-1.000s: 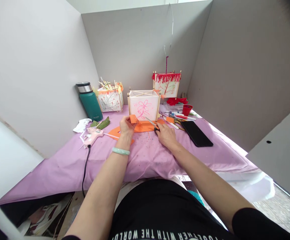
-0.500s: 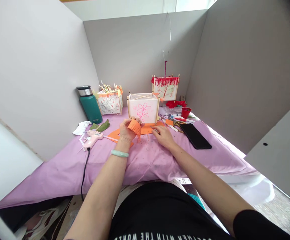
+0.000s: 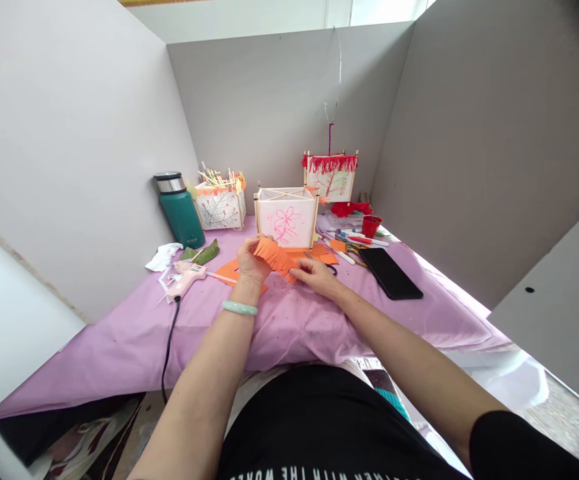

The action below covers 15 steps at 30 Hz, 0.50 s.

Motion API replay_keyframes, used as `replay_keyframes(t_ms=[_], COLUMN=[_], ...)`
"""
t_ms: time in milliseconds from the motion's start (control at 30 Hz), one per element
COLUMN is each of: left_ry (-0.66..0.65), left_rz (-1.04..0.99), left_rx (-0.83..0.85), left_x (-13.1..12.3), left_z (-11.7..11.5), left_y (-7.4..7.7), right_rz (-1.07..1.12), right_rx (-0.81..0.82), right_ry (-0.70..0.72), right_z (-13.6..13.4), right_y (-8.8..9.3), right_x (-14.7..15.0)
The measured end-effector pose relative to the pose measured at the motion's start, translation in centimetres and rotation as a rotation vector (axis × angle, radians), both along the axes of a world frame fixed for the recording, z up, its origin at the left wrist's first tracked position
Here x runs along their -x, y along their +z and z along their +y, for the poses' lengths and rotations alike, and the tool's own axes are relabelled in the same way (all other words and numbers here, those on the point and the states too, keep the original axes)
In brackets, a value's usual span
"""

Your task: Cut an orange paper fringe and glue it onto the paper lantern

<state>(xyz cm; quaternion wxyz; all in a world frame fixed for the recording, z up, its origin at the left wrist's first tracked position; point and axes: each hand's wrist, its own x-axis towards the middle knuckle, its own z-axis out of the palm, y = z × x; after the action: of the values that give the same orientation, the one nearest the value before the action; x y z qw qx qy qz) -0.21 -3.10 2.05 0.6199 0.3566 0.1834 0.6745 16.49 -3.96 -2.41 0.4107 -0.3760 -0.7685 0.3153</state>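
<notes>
A strip of orange paper cut into a fringe (image 3: 275, 257) is stretched between my two hands above the table. My left hand (image 3: 254, 259) grips its left end, with a pale green bangle on the wrist. The strip's right end is pinched by the fingers of my right hand (image 3: 315, 276). Just behind stands a white paper lantern (image 3: 285, 217) with a stick frame and a pink flower drawing. More orange paper (image 3: 226, 270) lies flat on the cloth. Scissors (image 3: 331, 269) lie partly hidden beyond my right hand.
On the left are a pink glue gun (image 3: 185, 280), green leaves (image 3: 206, 252) and a green bottle (image 3: 182, 217). A lantern holding sticks (image 3: 220, 208) and a red-fringed lantern (image 3: 331, 179) stand behind. To the right are a phone (image 3: 390, 272), a red cup (image 3: 371, 226) and pens.
My right hand has let go of the scissors, which now lie on the table, and has taken the free end of the fringed strip. The strip is pulled out longer to the right.
</notes>
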Motion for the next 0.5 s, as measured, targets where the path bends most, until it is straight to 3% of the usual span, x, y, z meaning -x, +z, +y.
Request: replay_keyframes(t_ms=[133,267,400,500], left_ry=[0.053,0.08,0.235,0.401], left_rz=[-0.11,-0.131,-0.102,0.068], left_rx=[0.073,0.207,0.359,0.413], left_x=[0.3,0.3,0.2,0.0], left_z=[1.0,1.7,2.6,3.4], left_y=[-0.5,-0.8,-1.3,-1.8], right_rz=[0.212,0.221,0.142,0.099], right_rx=[0.1,0.064,-0.04,-0.032], right_ry=[0.003,-0.106,-0.328,-0.383], right_z=[0.1,0.2,0.4,0.4], right_y=[0.2,0.4,0.1,0.0], right_x=[-0.5,-0.7,-1.0,-1.1])
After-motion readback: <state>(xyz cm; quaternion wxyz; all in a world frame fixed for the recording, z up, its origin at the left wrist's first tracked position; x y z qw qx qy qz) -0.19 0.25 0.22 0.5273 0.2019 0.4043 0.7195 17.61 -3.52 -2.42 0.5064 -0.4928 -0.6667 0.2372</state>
